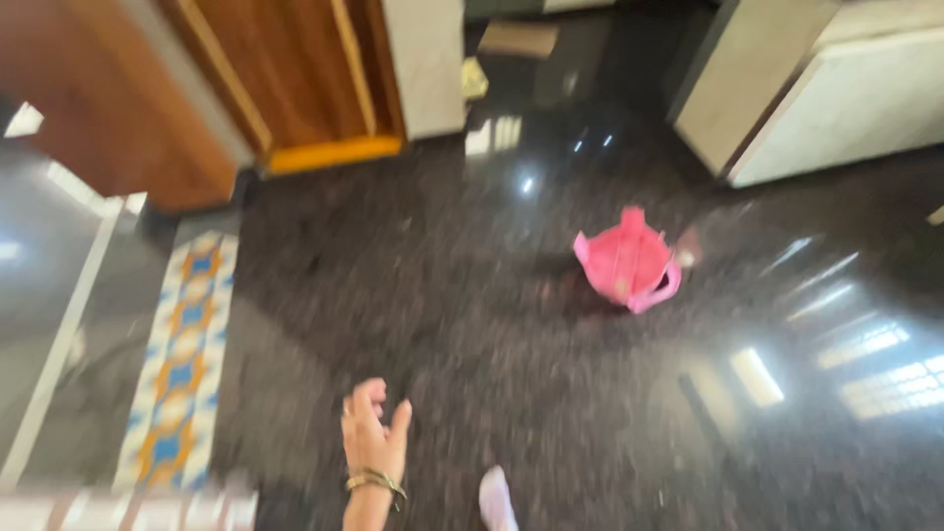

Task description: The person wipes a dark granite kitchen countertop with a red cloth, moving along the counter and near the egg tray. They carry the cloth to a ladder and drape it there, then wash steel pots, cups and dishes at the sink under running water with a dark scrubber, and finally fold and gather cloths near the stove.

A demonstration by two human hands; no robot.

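Note:
My left hand [372, 438] hangs low in the head view, near the bottom edge and left of centre. Its fingers are loosely curled and apart, and it holds nothing. A ring and thin gold bangles show on it. A pink plastic jug [627, 262] with a handle stands on the dark speckled stone floor [472, 324], well ahead and to the right of that hand. My right hand is out of view. The whole picture is blurred by motion.
A pale foot or slipper [497, 498] shows at the bottom edge. A wooden door with a yellow base [295, 79] stands at the upper left. White stone blocks [816, 98] fill the upper right. A blue and yellow patterned tile strip [182, 364] runs along the left.

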